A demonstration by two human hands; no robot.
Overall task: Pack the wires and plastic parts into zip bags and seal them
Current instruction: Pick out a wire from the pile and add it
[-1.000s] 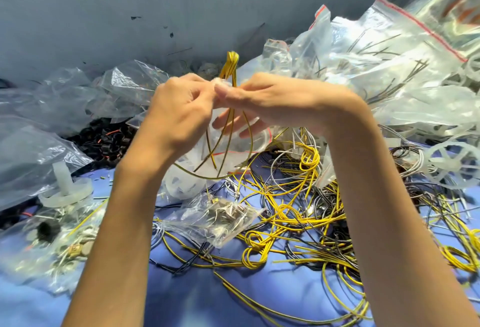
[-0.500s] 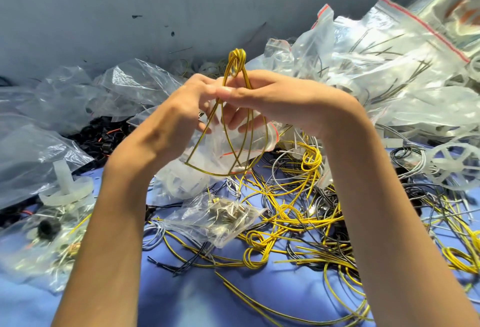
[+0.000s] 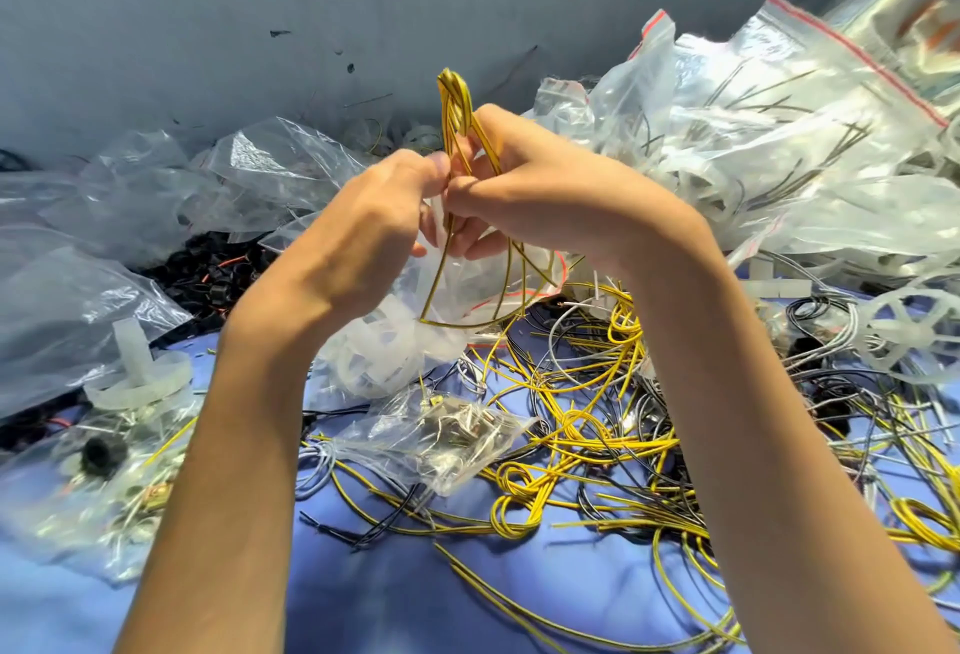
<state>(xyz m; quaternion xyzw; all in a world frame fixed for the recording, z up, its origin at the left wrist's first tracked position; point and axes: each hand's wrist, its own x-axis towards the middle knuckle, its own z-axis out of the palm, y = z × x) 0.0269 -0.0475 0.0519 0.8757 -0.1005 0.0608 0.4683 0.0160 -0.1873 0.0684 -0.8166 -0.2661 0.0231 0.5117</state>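
loose wires (image 3: 571,445) and a small bag (image 3: 431,438) of parts are lying on the blue cloth (image 3: 415,601). above them, the left hand (image 3: 363,238) and right hand (image 3: 540,196) are meeting, fingers curled and pinching a folded yellow wire bundle (image 3: 456,97), its loop hanging over a clear bag (image 3: 498,284). filled zip bags (image 3: 779,134) are lying heaped at far right.
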